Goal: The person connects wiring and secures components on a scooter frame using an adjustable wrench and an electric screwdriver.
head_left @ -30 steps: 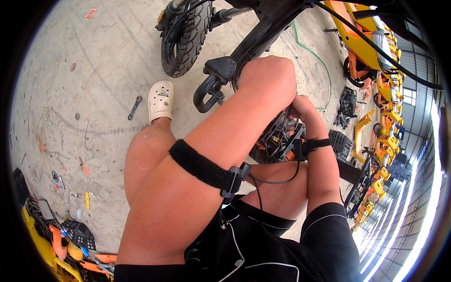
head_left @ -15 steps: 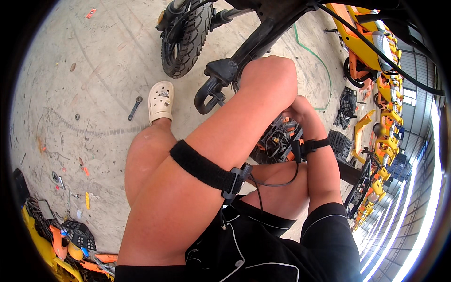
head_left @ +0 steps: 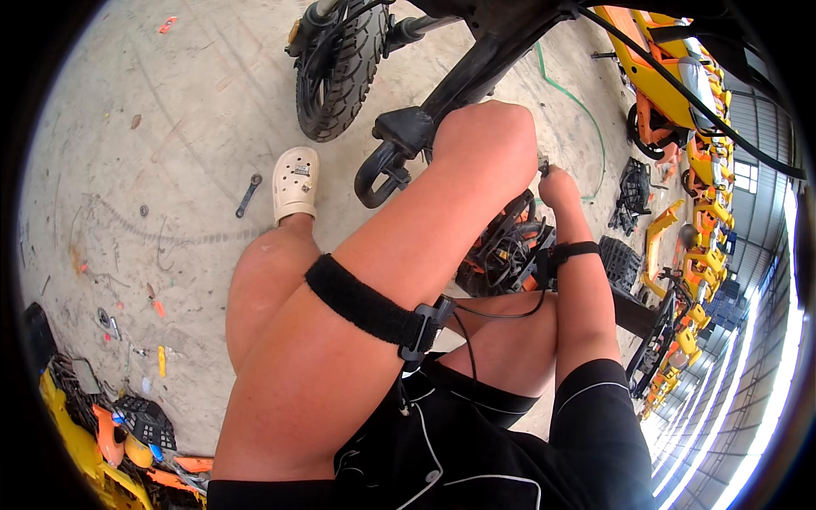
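My left hand (head_left: pixel 486 134) is curled into a fist beside the black tube frame (head_left: pixel 463 81) of a two-wheeled vehicle. Its fingers face away, so whatever they grip is hidden. To its right, my right hand (head_left: pixel 558 187) is closed on a small grey metal piece (head_left: pixel 544 166); only the end sticks out, too small to name. The hands are apart. A bent black tube (head_left: pixel 371 174) with a bracket juts from the frame left of my left wrist. Below my hands lies a tangle of black and orange parts and cables (head_left: pixel 506 255).
A knobbly tyre (head_left: pixel 340 81) stands at the upper left. On the floor lie a wrench (head_left: pixel 248 195) beside my clog (head_left: pixel 295 180), and a green hose (head_left: pixel 586 119). Yellow vehicles (head_left: pixel 663 76) line the right side. Black crates and loose parts (head_left: pixel 144 423) lie at lower left.
My right hand has moved right and slightly away from my left hand, and the metal piece in it now shows. My left hand has hardly moved.
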The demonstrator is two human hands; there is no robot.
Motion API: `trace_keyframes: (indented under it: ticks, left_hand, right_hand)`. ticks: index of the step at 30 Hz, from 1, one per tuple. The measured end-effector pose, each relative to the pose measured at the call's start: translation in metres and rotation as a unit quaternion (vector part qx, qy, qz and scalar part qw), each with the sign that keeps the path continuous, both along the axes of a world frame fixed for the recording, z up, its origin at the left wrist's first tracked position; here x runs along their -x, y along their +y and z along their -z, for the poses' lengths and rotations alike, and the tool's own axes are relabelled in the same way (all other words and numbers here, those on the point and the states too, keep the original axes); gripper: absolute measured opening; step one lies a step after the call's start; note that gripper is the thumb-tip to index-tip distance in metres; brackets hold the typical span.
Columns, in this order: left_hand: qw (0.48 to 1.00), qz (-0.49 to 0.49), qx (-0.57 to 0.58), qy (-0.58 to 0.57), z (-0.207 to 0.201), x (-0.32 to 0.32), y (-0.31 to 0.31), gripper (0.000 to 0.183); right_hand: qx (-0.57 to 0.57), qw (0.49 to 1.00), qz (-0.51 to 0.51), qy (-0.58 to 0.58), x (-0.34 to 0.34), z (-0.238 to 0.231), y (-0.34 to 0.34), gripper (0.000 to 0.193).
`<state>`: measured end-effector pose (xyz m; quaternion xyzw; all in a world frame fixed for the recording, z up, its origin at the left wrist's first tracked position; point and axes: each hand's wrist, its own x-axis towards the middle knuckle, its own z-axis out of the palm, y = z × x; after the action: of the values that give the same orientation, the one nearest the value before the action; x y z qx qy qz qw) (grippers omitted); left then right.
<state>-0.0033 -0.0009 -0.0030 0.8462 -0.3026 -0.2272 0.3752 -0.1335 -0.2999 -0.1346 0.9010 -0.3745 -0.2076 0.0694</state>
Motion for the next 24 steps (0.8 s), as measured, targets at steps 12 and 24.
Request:
trace_keyframes:
  ticks: [12,24]
  left_hand:
    - [1.000,-0.011,0.015,0.002,0.002,-0.004,-0.001,0.022]
    - [1.000,0.001,0.011,-0.003,0.000,0.000,0.003,0.024]
  right_hand:
    - [0.128,0.936,-0.229,-0.234,-0.011,-0.015,-0.007,0.015]
    - [-0.384,0.866,0.306,-0.098,-0.004,-0.041,0.016,0.017]
